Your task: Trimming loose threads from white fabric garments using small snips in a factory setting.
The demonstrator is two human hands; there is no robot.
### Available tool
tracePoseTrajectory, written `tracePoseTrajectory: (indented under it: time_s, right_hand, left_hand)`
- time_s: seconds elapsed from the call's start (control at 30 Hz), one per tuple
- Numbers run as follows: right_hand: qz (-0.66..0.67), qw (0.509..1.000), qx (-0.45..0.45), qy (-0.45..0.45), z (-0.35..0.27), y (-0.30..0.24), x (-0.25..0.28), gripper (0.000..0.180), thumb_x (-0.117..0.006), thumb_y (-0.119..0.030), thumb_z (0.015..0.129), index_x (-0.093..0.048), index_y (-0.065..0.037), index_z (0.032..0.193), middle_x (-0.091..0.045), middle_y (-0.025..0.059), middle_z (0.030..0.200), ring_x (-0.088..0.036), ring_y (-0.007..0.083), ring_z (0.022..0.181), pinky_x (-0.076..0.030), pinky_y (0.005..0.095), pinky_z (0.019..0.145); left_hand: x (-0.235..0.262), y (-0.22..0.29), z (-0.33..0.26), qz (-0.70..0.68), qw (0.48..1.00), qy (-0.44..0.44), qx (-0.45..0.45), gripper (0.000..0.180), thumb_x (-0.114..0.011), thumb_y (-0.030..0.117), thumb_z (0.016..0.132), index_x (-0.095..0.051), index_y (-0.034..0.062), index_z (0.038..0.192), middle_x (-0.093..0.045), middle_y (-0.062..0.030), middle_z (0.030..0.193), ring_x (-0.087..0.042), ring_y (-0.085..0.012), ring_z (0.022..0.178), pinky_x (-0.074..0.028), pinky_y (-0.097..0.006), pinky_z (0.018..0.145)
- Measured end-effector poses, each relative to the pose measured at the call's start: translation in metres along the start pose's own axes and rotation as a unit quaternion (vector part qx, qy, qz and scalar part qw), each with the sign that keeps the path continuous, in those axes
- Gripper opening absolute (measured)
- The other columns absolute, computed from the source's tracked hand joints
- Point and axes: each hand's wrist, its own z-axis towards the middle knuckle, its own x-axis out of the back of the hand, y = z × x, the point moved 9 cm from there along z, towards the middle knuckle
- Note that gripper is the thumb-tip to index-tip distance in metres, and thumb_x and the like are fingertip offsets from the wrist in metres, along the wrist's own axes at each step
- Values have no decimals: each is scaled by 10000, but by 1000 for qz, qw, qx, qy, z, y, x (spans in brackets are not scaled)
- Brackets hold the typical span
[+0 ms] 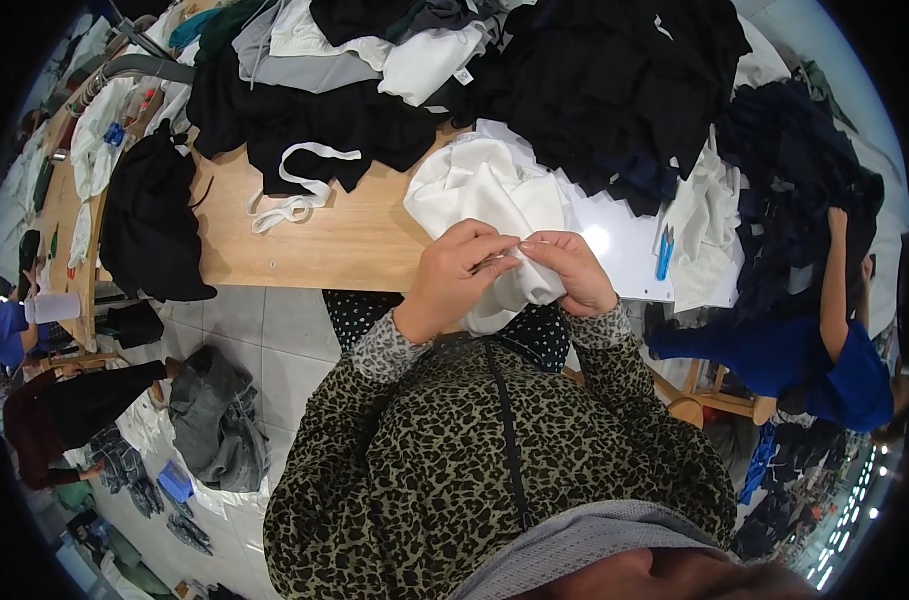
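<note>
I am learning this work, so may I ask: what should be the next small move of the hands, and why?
Perhaps slide the left grip slightly along the bunched, smooth white cloth while the right grip holds it, because both seem to pinch it with fingertips close together, and many loose folds lie beyond them.

Wearer's left hand (456, 278) and right hand (574, 272): two in all
White cloth (486, 185) in hand: one piece
Blue snips (664, 254): one pair
White strap (314, 186): one
Spotted jacket (414, 450): one
Blue box (175, 481) on floor (232, 312): one
Other people (832, 362): at least three
Black clothes (614, 85): heaped, count impossible
</note>
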Motion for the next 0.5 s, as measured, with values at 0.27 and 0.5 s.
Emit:
tracePoseTrajectory:
  time_s: [0.27, 0.5]
  right_hand:
    - [25, 999, 37, 13, 8, 2, -3, 106, -577, -83, 869, -634, 1, 899, -631, 24, 828, -586, 68, 759, -464, 203, 664]
    - [-61, 988, 141, 22, 6, -17, -4, 226, -543, -2, 851, -626, 27, 1059, -631, 91, 1043, -591, 118, 894, -460, 231, 814]
  left_hand:
    - [1, -13, 2, 34, 998, 18, -40, 77, -623, 40, 821, -586, -18, 857, -599, -81, 782, -583, -165, 681, -462, -250, 617]
    - [-3, -31, 4, -11, 999, -11, 34, 85, -576, 59, 857, -582, -20, 887, -619, -92, 788, -590, -168, 685, -464, -253, 622]
